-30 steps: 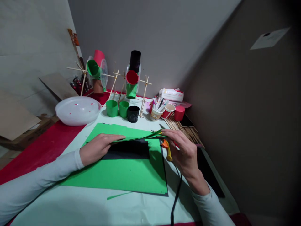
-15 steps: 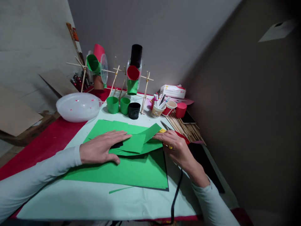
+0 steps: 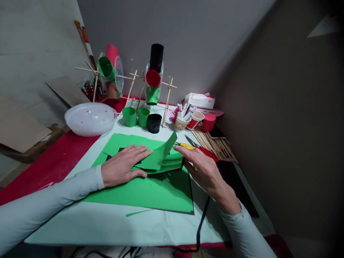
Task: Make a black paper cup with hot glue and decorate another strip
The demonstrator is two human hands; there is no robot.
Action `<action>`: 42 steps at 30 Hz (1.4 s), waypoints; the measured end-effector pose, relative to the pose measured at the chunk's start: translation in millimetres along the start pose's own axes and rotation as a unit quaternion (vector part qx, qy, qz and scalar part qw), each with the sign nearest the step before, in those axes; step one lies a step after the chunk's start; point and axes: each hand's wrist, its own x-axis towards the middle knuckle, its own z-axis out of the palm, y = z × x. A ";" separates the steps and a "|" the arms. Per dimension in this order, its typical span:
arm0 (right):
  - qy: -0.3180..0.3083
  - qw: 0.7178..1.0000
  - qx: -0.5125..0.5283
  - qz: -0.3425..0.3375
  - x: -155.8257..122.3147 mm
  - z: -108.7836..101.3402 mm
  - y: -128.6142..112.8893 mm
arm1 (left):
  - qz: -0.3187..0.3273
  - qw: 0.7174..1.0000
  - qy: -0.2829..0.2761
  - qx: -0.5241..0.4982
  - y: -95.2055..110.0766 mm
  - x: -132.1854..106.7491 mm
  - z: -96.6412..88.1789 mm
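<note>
My left hand (image 3: 122,166) lies flat with its fingers spread, pressing on a loose pile of green paper pieces (image 3: 149,163) with a few black bits showing. My right hand (image 3: 201,168) is at the pile's right edge, index finger stretched over it and thumb lower down, with the lifted paper edges between them. Its other fingers are partly hidden. One green strip (image 3: 170,143) curls upward just left of the index fingertip. Underneath lies a large green sheet (image 3: 161,195) with a dark sheet's edge showing. Yellow-handled scissors (image 3: 187,146) and red-handled scissors (image 3: 208,153) lie beyond my right hand.
Two green paper cups (image 3: 129,117) and a black one (image 3: 154,123) stand behind the paper. Farther back is a stick frame (image 3: 168,102) carrying coloured tubes. A cup of markers (image 3: 181,123), wooden sticks (image 3: 212,143) and a translucent bowl (image 3: 91,122) surround the work area.
My left hand has slid slightly right on the pile. The green strip now stands more upright and curled, and several sheet edges show lifted by my right hand, whose index finger has straightened.
</note>
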 end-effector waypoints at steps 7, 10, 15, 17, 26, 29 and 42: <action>0.040 0.999 0.003 0.000 0.2 -9.0 1.5 | 0.000 1.000 0.020 0.004 -0.7 2.8 -0.4; 0.045 0.999 0.000 0.006 0.9 -12.0 0.7 | 0.000 1.000 0.024 0.000 -0.8 3.0 -0.4; 0.050 0.998 -0.013 0.036 -0.2 -14.2 3.4 | 0.001 0.999 0.035 -0.004 -1.4 3.0 1.3; 0.045 0.997 -0.024 0.052 -0.9 -13.9 5.9 | 0.003 0.999 0.041 -0.003 -1.9 2.9 2.5; -0.007 0.994 -0.045 0.097 -0.6 -14.2 13.4 | 0.014 0.998 0.061 -0.003 -7.2 1.4 7.2; -0.038 0.994 -0.029 0.100 0.1 -19.3 10.8 | 0.017 0.998 0.066 -0.005 -9.0 0.7 8.7; -0.112 0.990 0.068 0.054 -3.6 -41.5 18.9 | 0.016 0.997 0.068 -0.016 -9.5 0.8 11.3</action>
